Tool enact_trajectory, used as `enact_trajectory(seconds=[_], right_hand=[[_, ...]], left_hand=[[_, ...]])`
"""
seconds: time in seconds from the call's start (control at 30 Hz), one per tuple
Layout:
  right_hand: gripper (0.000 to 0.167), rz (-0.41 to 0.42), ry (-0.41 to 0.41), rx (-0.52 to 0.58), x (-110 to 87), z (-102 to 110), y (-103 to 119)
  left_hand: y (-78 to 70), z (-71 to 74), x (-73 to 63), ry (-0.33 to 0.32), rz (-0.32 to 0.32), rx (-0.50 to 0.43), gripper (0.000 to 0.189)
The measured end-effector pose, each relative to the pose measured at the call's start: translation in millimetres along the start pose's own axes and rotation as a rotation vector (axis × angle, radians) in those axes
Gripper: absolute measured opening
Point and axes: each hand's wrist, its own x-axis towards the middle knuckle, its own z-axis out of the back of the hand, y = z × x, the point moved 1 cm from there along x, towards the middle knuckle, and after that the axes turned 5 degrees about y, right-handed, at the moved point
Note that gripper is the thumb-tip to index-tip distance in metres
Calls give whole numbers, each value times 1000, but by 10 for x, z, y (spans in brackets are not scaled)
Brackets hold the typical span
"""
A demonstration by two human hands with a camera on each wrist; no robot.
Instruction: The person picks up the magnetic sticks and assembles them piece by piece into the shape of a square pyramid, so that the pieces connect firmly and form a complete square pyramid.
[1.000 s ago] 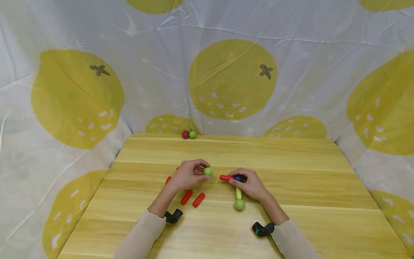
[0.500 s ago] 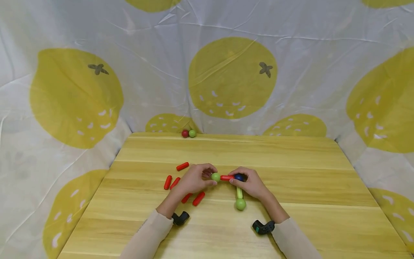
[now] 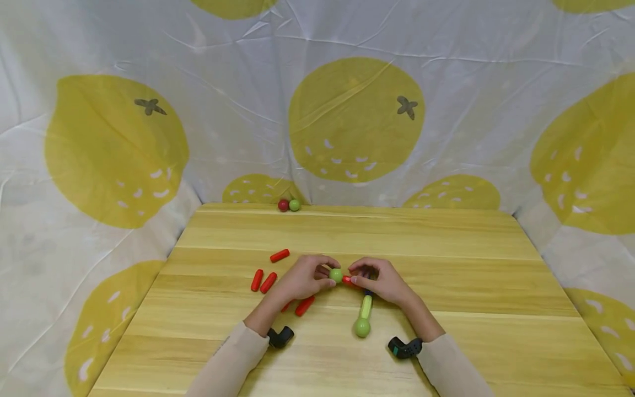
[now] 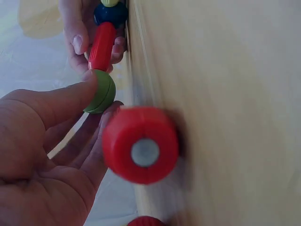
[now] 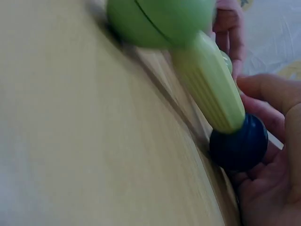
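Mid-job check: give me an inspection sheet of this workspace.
Surface: wooden table, planks running crosswise.
Job's things: held green ball against red rod; rod's other end on blue ball, which also joins pale-green rod and nearer green ball.
Clutter: loose red rods at left; red ball and far green ball at back edge.
Grippers: left hand pinches held green ball; right hand grips red rod.
Cables: nothing seen.
Surroundings: fruit-print cloth behind and at both sides.

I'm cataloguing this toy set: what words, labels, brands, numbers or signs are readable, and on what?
None: no readable text in any view.
Held green ball, red rod, blue ball: no lettering visible.
Black right-wrist device: any lettering is too small to read.
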Motion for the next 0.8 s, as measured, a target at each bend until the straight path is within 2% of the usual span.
enact_trajectory(seconds=[0.13,0.27,0.43,0.53,0.63,0.8], right_hand=[[30,-7,64,12,39,-14,-151],[36,-19,114,52,56,-20,-179],[42,-6,121,56,70,-33,-160],[38,-5,116,27,67,-33,-155],[35,-20,96,19,62,-29,-179],[33,-39,56,49,50,-5,-219]], left_hand=[[-5,-27,16,12,-30,-1,33],[-31,-51,41,12,-38,6,34],[-78,-89,74,28,-23,-60,32],[-94,-94,80,35,-14,-108,30],[-80,-59,62,23,-7,-66,27],[-30,75,-35,21,15,112,24]])
